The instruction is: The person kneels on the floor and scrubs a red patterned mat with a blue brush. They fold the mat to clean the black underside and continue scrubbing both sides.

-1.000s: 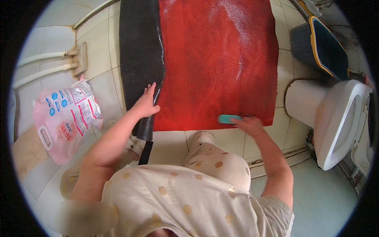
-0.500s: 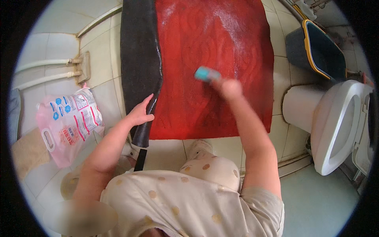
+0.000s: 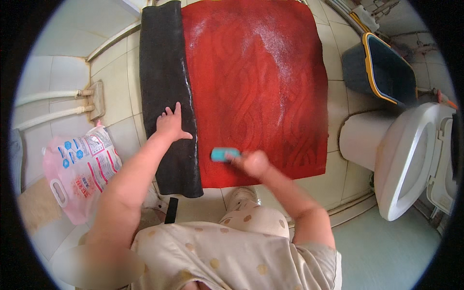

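A wet-looking red mat (image 3: 256, 92) with a raised wavy pattern lies on the tiles, streaked with whitish foam in its upper part. Its left side is folded over, showing the black backing (image 3: 162, 63). My left hand (image 3: 171, 126) rests on that folded strip with fingers spread, near the fold. In my right hand (image 3: 253, 163) is a teal scrubbing brush (image 3: 223, 154), held over the lower left of the red surface beside the fold. The brush's bristles are hidden, and motion blurs it and the hand slightly.
A pink detergent pouch (image 3: 79, 169) with a handle hole stands at left, near white pipes (image 3: 53, 99). On the right are a white toilet (image 3: 360, 137) and a dark tub (image 3: 355, 67) with a yellow rim. My shoe (image 3: 244, 195) is just below the mat's near edge.
My right hand has brought the brush down and left, toward the near edge. My left hand has shifted up from the near end of the fold and lies on the black backing, which now looks flatter.
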The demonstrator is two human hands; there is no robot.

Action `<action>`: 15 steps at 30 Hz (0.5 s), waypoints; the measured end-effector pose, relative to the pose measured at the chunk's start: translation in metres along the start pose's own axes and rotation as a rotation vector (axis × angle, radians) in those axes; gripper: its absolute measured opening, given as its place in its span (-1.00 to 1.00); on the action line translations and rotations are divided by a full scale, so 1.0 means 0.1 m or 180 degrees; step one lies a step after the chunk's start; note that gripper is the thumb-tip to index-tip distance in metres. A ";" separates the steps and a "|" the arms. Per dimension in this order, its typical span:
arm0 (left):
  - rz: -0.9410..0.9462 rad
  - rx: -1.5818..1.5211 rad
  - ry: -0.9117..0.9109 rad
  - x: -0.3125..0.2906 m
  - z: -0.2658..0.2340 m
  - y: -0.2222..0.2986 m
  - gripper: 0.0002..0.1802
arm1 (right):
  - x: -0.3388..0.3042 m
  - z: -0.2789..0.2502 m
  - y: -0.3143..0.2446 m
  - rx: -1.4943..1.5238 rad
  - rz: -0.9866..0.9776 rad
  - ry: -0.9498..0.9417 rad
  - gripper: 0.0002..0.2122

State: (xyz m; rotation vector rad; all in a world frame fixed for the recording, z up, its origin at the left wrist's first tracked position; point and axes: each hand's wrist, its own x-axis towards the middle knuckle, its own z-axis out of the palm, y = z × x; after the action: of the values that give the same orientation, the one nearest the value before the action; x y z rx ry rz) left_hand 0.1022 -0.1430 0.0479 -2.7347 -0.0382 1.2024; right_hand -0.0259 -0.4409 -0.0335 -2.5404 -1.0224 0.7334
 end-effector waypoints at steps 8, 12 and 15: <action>-0.0181 0.0365 -0.0146 0.15 -0.01 0.14 0.55 | 1.58 -1.28 1.68 -0.0174 0.1943 0.1883 -0.66; -0.0200 0.0288 -0.0042 0.14 0.01 0.15 0.53 | 1.63 -0.54 1.05 -0.0220 0.1230 0.1553 -0.67; -0.0218 0.0126 0.0008 0.10 0.03 0.12 0.50 | 0.97 -0.26 0.01 0.0091 0.0475 0.0980 -0.60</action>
State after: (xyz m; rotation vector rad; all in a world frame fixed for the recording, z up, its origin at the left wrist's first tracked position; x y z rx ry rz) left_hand 0.1061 -0.1531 0.0367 -2.6779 -0.1055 1.1690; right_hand 0.0485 -0.3752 -0.0459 -2.6184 -0.7228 0.3711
